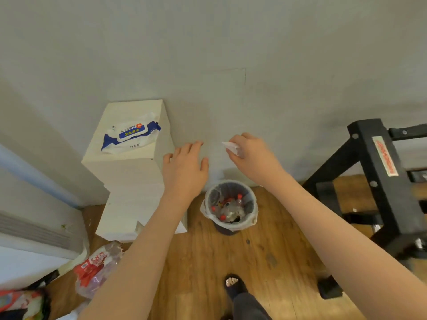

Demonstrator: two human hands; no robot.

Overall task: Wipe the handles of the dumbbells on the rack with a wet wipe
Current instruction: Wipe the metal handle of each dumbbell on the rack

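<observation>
My right hand (250, 155) pinches a small crumpled white wet wipe (231, 147) above the bin, near the wall. Beside it, my left hand (184, 168) is spread flat with fingers apart and holds nothing. A blue and white pack of wet wipes (130, 135) lies on top of a white stepped box (129, 176) to the left. The black dumbbell rack (379, 181) stands at the right edge; only a bit of dumbbell metal (419, 243) shows low on it, and no handles are in view.
A small bin (231, 205) lined with a plastic bag holds bottles with red caps, on the wooden floor below my hands. Plastic bags (97, 269) lie at lower left by a white appliance. My foot in a black sandal (234, 285) is below the bin.
</observation>
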